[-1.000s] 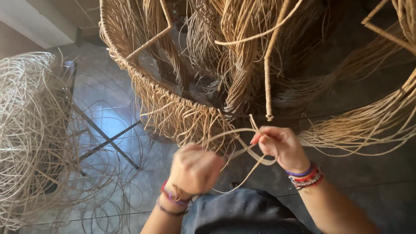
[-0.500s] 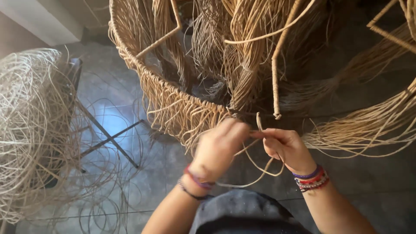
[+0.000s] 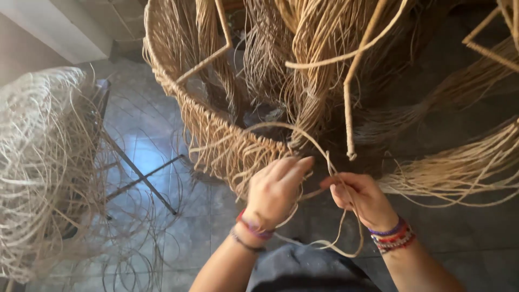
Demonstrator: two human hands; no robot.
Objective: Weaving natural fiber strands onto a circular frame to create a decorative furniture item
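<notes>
Below woven basket rim (image 3: 216, 130), left hand (image 3: 273, 192), right hand (image 3: 359, 197) pinching rattan strand (image 3: 281, 127)

A pale tangled heap of thin cane strands (image 3: 40, 173) fills the left side, its loose ends spilling down across the grey tiled floor (image 3: 162, 227). Under that heap a dark metal frame with thin crossed legs (image 3: 141, 176) stands on the tiles, one leg slanting toward the middle of the floor. A bluish patch of light lies on the tiles beside those legs. At the upper left corner a white wall base (image 3: 59, 30) runs diagonally along the floor's edge. On the right, a thick sheaf of loose tan fibres (image 3: 465, 167) sweeps toward the right edge.
</notes>
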